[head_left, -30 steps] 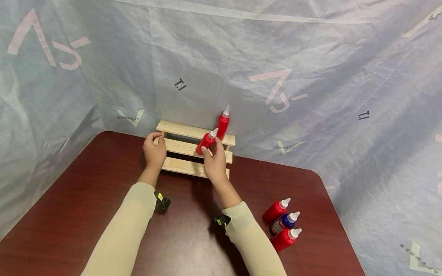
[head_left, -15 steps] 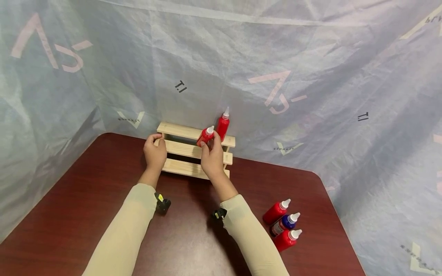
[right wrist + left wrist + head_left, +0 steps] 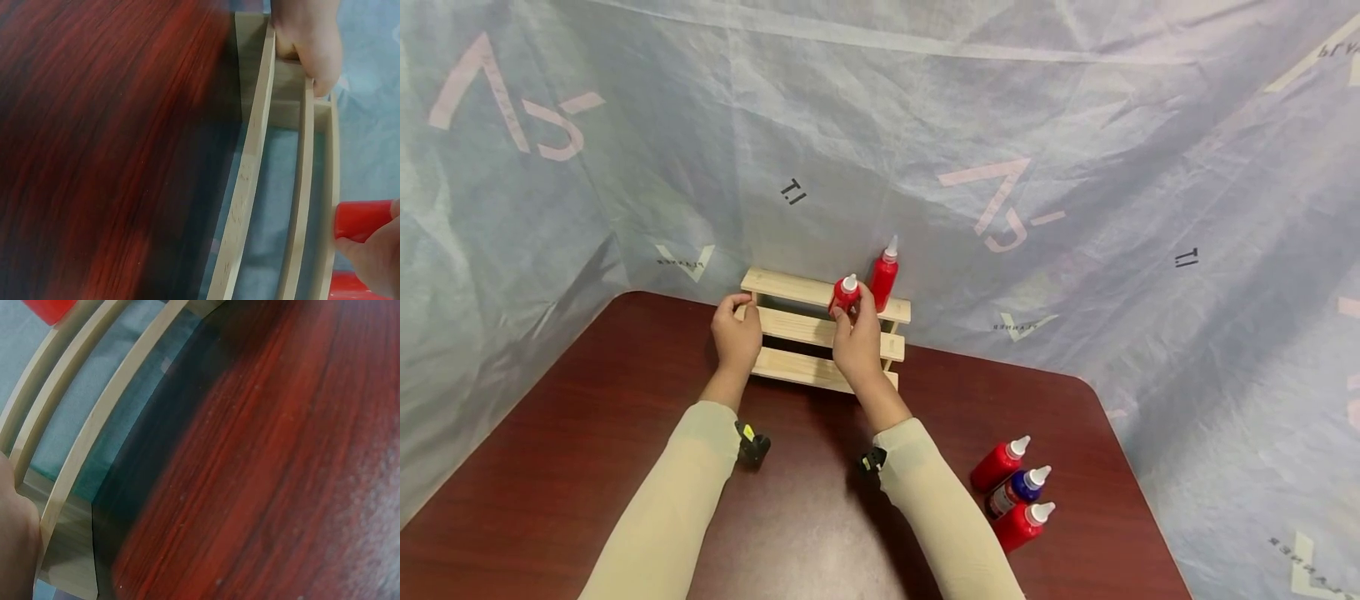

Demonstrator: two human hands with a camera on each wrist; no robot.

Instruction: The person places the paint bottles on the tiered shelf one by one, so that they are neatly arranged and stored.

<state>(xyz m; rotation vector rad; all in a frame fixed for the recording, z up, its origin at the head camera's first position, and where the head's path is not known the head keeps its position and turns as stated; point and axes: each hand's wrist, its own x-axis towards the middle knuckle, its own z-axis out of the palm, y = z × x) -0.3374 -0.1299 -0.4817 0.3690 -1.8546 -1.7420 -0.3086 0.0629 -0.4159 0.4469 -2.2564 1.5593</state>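
Observation:
A three-tier wooden rack (image 3: pixel 801 327) stands at the back of the table. My left hand (image 3: pixel 737 335) grips its left end, also visible in the right wrist view as a hand (image 3: pixel 312 47) with its thumb on the middle board. With my right hand (image 3: pixel 857 346) I hold a red squeeze bottle (image 3: pixel 844 297) with a white nozzle at the top board. In the right wrist view the held bottle's base (image 3: pixel 359 219) lies at that board's edge; whether it rests there I cannot tell. A second red squeeze bottle (image 3: pixel 885 279) stands on the top board's right end.
On the table's right side, two more red bottles (image 3: pixel 996 467) and a blue bottle (image 3: pixel 1013 490) with white nozzles stand close together. A grey fabric sheet (image 3: pixel 880 125) hangs behind the dark red wooden table (image 3: pixel 790 517).
My right hand has brought the red squeeze bottle up and back from in front of the middle board to the top board. My left hand has stayed on the rack.

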